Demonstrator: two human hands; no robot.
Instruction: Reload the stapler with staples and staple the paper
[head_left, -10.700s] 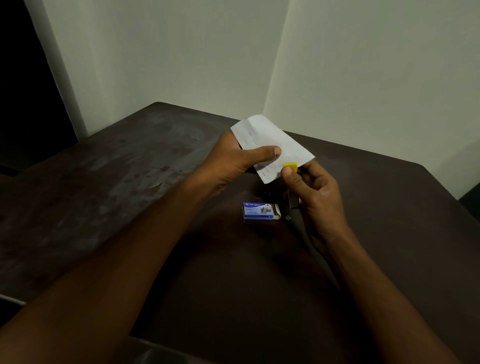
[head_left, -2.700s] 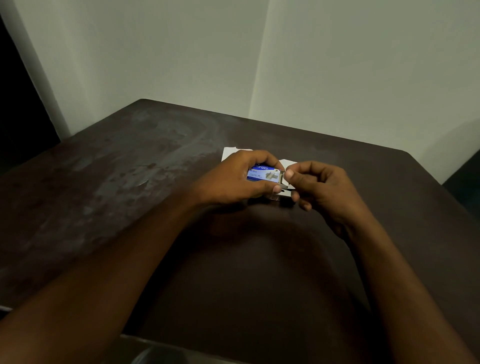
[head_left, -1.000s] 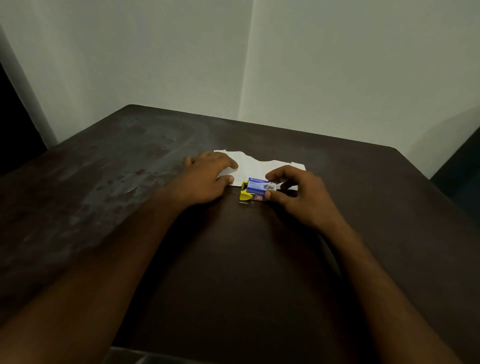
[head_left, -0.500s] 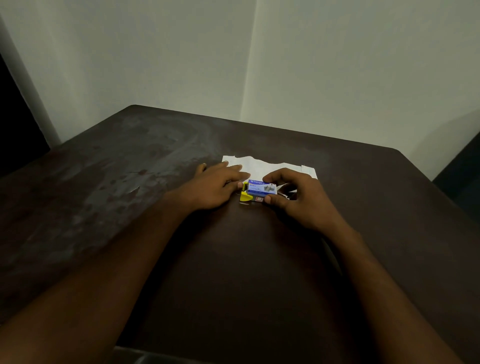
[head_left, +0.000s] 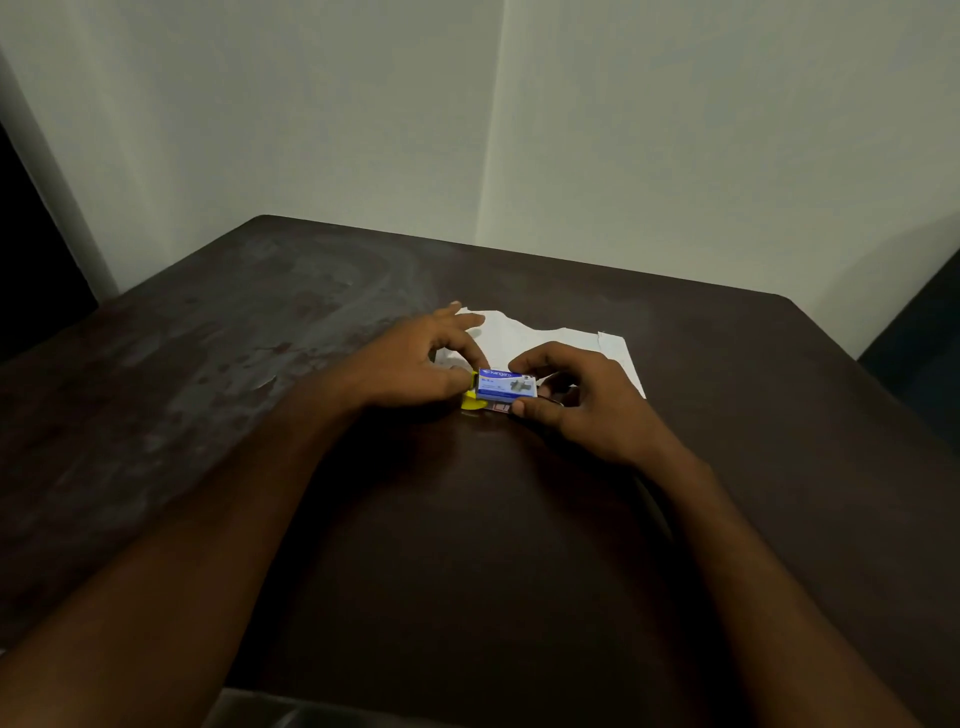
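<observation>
Now staple box (head_left: 506, 385) is gripped by right hand (head_left: 582, 405) over yellow stapler (head_left: 471, 402); stapler end is newly pinched by left hand (head_left: 410, 364), shifted over from paper (head_left: 540, 340). Reload judged imminent.

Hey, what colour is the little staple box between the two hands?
The staple box is blue with white lettering, seen clearly in the head view.

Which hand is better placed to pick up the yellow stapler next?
Left, probably. The left hand has its fingertips at the yellow stapler, while the right hand has its grip on the staple box.
</observation>
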